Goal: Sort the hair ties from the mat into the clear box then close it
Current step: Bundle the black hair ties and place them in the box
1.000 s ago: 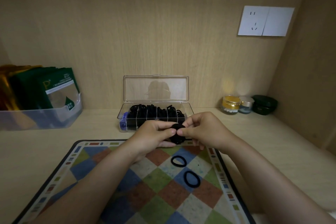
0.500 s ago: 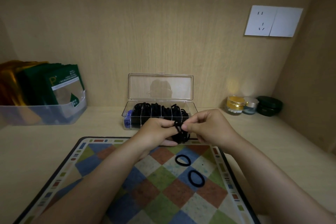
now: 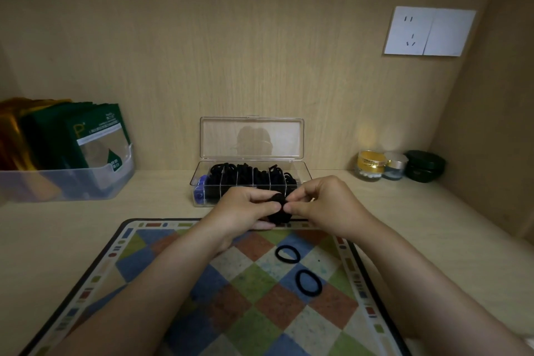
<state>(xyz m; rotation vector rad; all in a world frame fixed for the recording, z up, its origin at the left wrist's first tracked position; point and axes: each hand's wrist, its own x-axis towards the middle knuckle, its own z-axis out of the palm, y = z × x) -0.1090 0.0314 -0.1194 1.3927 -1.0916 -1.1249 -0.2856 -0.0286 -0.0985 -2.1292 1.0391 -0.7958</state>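
Above the far edge of the checkered mat (image 3: pixel 179 283), my left hand (image 3: pixel 245 209) and my right hand (image 3: pixel 326 205) meet and both pinch a bundle of black hair ties (image 3: pixel 278 209). Two single black hair ties lie on the mat, one (image 3: pixel 287 254) nearer the hands and one (image 3: pixel 308 283) nearer me. Just behind my hands stands the clear box (image 3: pixel 202 182) with its lid (image 3: pixel 251 137) upright. Its divided compartments hold several black hair ties (image 3: pixel 248 172), and a blue item (image 3: pixel 200 188) sits at its left end.
A translucent bin (image 3: pixel 66 182) of green and gold packets stands at the back left. Three small jars (image 3: pixel 398 166) sit at the back right near the side wall. A wall socket (image 3: pixel 429 31) is mounted high on the right.
Both hands stayed together in front of the box, working the bundle of ties into a tighter clump. The two ties on the mat have not moved.
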